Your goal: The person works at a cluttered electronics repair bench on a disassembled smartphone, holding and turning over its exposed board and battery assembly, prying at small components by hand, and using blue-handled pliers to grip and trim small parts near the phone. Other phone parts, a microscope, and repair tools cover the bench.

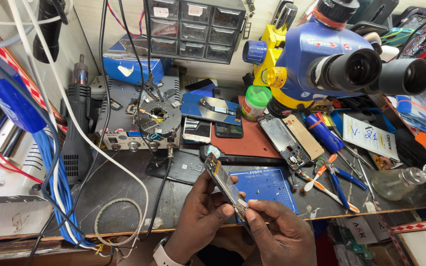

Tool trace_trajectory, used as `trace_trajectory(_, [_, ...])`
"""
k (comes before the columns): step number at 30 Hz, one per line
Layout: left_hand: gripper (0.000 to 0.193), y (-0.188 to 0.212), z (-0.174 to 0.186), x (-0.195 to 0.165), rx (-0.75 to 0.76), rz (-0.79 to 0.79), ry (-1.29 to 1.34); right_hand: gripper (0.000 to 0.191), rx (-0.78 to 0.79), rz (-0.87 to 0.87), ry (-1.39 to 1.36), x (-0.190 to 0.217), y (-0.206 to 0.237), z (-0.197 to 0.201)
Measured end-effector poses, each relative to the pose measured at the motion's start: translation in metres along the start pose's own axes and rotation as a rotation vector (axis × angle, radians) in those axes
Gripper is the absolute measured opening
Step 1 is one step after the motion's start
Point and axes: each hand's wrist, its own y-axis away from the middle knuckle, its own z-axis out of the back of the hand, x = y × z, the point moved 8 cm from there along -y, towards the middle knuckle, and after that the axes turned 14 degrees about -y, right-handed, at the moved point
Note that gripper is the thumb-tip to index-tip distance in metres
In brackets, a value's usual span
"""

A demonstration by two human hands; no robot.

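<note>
Low in the head view, both my hands hold an opened phone (224, 183) tilted on edge, its bare frame and inner parts facing me. My left hand (199, 216) grips its left side with fingers wrapped behind it. My right hand (279, 231) pinches its lower end between thumb and fingers. Just beyond the phone lies a small blue work mat (268, 184) on the dark bench. Another stripped phone frame (285, 140) lies past the mat.
A blue and yellow stereo microscope (331, 54) overhangs the right. A grey rework station (139, 118), hot-air handle (77, 123), small parts drawers (193, 27), green-capped jar (255, 102), toothbrush (321, 184), tweezers, glass bottle (395, 182) and blue cables (57, 187) crowd the bench.
</note>
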Motion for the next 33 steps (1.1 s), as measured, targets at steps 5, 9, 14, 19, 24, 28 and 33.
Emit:
trace_trajectory(5, [0.092, -0.001, -0.001, 0.000, 0.004, 0.001, 0.015, 0.017, 0.023, 0.018, -0.045, 0.002, 0.000, -0.001])
trace_trajectory(9, [0.092, -0.001, -0.001, 0.000, 0.001, 0.011, 0.021, 0.017, 0.029, 0.020, -0.044, 0.003, -0.001, -0.002])
trace_trajectory(14, [0.092, -0.001, -0.001, -0.001, 0.002, 0.005, 0.004, 0.016, 0.064, 0.072, -0.025, 0.008, -0.001, -0.004])
trace_trajectory(19, [0.092, -0.001, 0.000, 0.000, -0.001, 0.005, 0.008, 0.016, 0.087, 0.144, 0.003, 0.016, 0.000, -0.008])
trace_trajectory(24, [0.091, 0.000, 0.000, 0.002, -0.003, 0.003, 0.008, 0.016, 0.089, 0.184, 0.046, 0.023, 0.000, -0.010])
trace_trajectory(28, [0.090, 0.000, -0.001, 0.001, -0.001, 0.000, 0.014, 0.017, 0.061, 0.192, 0.174, 0.027, 0.001, -0.009])
trace_trajectory(33, [0.090, 0.001, 0.000, 0.001, -0.007, 0.005, 0.003, 0.018, 0.041, 0.262, 0.259, 0.033, 0.005, -0.010])
